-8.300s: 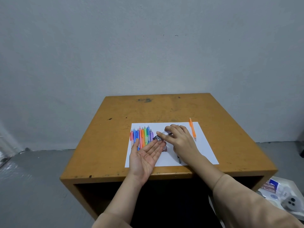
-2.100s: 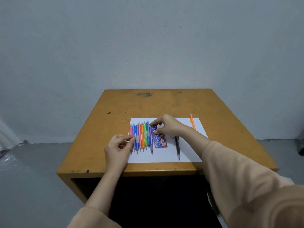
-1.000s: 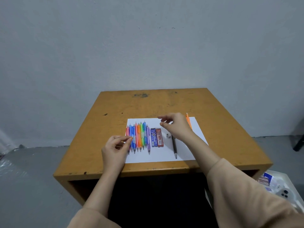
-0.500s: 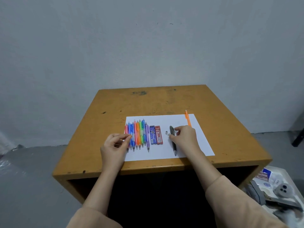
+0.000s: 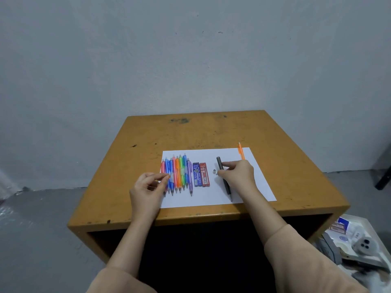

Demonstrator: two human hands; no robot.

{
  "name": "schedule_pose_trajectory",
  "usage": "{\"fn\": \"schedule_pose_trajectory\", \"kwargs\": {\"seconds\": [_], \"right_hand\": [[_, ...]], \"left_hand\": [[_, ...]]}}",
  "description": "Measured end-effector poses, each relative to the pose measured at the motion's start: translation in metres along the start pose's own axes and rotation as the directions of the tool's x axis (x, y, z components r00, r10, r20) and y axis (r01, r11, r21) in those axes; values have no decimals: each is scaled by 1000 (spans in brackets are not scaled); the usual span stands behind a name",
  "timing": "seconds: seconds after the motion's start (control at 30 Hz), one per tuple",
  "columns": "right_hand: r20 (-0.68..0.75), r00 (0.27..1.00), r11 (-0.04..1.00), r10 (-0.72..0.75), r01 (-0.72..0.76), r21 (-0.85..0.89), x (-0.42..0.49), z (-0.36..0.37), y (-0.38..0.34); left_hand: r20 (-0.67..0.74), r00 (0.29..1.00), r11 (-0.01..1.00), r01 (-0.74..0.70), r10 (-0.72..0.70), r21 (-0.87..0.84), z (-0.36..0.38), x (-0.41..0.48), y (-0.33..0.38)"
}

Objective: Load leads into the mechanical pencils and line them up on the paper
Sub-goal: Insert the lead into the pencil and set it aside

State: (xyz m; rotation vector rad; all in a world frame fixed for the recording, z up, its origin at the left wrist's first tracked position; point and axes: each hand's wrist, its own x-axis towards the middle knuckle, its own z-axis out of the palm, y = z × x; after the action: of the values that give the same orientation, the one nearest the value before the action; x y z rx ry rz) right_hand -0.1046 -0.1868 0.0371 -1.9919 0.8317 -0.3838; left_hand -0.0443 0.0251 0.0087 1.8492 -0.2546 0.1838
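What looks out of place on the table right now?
The orange pencil lies alone at the far right corner of the paper, slanted, its end past the edge, away from the coloured row. A small grey piece sits loose beside the dark pencil that the right hand pinches.

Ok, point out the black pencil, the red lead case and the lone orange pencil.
black pencil (image 5: 219, 164), head view, upper barrel.
red lead case (image 5: 204, 174), head view, middle of label.
orange pencil (image 5: 241, 152), head view, mid-barrel.
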Motion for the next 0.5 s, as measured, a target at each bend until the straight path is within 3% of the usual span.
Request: {"fn": "schedule_pose_trajectory", "kwargs": {"seconds": [0.13,0.3,0.5], "right_hand": [[2,1000,979,-30,29,202,-5,-1,-3],[-27,986,934,-165,165,316,-7,-3,-13],[-58,905,871,-422,422,250,-9,3,-10]], "left_hand": [[2,1000,1000,-1,1,-8,1,0,0],[-5,1000,1000,-21,21,-7,0,0,-2],[13,1000,1000,2,-2,-12,0,0,-2]]}}
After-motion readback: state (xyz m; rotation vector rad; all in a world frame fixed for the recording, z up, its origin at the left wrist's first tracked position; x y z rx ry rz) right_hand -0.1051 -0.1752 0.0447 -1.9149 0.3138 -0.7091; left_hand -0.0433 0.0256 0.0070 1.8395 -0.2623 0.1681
